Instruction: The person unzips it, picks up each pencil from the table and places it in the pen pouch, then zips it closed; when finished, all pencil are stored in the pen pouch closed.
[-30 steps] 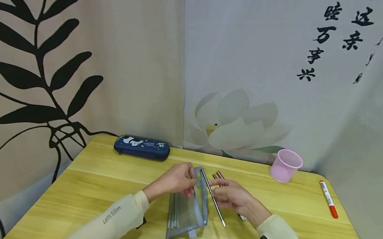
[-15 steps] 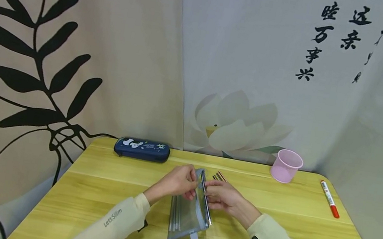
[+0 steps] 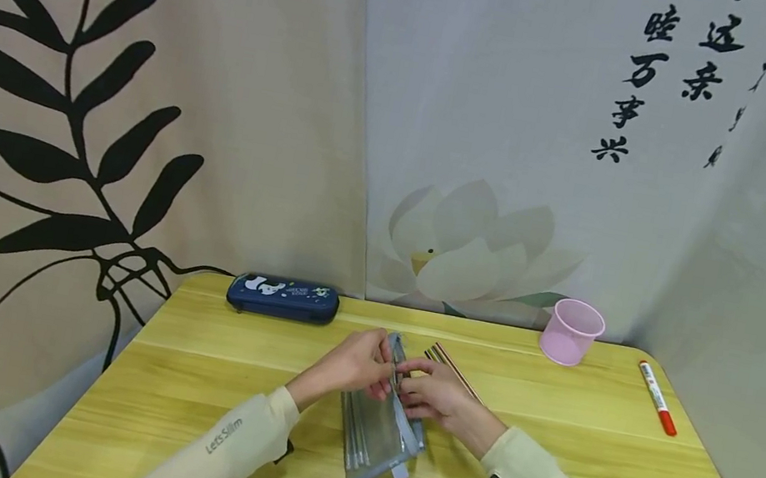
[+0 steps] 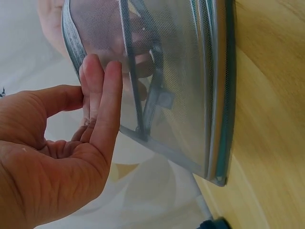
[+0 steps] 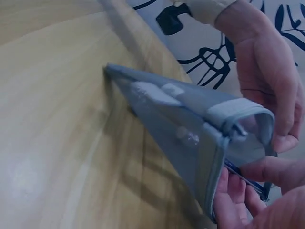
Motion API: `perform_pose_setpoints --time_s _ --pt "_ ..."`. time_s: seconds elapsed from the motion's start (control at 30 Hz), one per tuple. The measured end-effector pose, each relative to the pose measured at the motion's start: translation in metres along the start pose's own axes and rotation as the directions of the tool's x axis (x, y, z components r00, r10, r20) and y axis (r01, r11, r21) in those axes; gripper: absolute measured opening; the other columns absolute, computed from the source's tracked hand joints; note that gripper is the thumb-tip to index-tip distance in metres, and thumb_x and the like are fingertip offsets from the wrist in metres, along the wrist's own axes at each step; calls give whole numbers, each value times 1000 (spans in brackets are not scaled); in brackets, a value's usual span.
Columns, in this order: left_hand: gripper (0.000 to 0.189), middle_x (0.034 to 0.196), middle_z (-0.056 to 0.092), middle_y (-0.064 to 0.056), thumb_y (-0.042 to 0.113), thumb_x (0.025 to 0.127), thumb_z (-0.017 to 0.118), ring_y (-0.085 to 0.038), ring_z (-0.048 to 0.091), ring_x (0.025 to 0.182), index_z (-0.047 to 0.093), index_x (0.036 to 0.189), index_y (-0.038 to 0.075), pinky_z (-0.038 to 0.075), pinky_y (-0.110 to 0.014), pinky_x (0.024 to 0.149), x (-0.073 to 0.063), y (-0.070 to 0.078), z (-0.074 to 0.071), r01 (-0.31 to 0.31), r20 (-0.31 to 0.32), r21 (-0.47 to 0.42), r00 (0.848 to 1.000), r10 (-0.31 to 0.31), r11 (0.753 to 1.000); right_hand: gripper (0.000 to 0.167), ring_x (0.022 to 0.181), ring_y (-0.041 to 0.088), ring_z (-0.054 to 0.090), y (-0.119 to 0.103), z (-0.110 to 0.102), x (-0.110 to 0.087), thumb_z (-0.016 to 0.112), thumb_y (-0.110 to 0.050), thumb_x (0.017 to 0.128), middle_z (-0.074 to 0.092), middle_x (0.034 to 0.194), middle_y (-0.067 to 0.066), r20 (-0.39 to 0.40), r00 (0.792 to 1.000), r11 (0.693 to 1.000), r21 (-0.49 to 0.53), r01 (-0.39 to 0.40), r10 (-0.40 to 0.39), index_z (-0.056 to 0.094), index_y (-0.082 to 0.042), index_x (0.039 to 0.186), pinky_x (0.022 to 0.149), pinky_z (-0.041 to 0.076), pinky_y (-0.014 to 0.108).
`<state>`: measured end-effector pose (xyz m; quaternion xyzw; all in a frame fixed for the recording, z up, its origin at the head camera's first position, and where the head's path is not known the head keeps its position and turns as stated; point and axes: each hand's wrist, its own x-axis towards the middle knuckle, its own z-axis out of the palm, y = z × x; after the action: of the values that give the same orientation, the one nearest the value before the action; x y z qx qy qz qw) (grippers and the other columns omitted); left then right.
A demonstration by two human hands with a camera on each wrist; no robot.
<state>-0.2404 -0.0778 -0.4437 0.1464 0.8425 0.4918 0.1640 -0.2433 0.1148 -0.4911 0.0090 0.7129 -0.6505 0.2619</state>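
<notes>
A grey see-through mesh zip pouch (image 3: 374, 436) stands tilted on the table, its mouth open toward the back. My left hand (image 3: 356, 361) pinches the rim of the mouth between thumb and fingers. My right hand (image 3: 436, 396) is at the opening, its fingertips partly inside. In the right wrist view it pinches a thin dark stick (image 5: 233, 168), most of which is hidden by the pouch and fingers. Several long, slim strips (image 4: 217, 95) show along one side of the pouch in the left wrist view. Behind my right hand lie several thin pencil-like sticks (image 3: 458, 372), partly covered.
A dark blue pencil case (image 3: 283, 298) lies at the table's back left. A pink cup (image 3: 573, 332) stands at the back right. Near the right edge lies a white marker with a red cap (image 3: 657, 397). The wooden table (image 3: 234, 400) ends against a curtain.
My right hand has moved left to the pouch with the shiny stick, which has gone from beside the pouch into its mouth. The left hand keeps its hold on the rim.
</notes>
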Motion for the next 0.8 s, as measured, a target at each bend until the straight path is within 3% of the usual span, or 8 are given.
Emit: perform_pose_setpoints --time_s 0.2,0.43,0.63,0.8 --pt "11 72 74 -13 5 102 65 -19 74 58 56 101 1 69 -52 69 -1 2 0 8 3 -1 1000 -8 1000 39 75 14 69 1 5 -4 65 -6 92 70 80 2 -23 998 997 -63 52 -54 60 -2 131 64 64 29" --pt "8 73 74 -12 5 102 63 -20 74 59 56 102 1 69 -54 72 -1 3 -1 26 -3 9 1000 -26 1000 38 87 19 71 2 6 -9 69 -10 92 73 100 8 -84 993 996 -51 73 -77 65 -2 128 66 66 33" --pt "6 74 75 -13 2 100 61 -28 77 63 56 103 0 69 -53 71 -3 3 -2 23 -10 15 1000 -22 1000 36 95 26 68 5 -1 -16 75 -19 94 70 107 10 -112 991 997 -35 73 -77 68 -2 125 66 67 34" --pt "6 73 74 -14 1 101 62 -27 76 62 55 102 0 69 -53 71 -5 2 -2 25 -20 5 999 -25 1000 35 95 26 68 6 -12 -21 73 -22 97 70 114 13 -140 985 995 -51 90 -96 69 -3 126 69 68 37"
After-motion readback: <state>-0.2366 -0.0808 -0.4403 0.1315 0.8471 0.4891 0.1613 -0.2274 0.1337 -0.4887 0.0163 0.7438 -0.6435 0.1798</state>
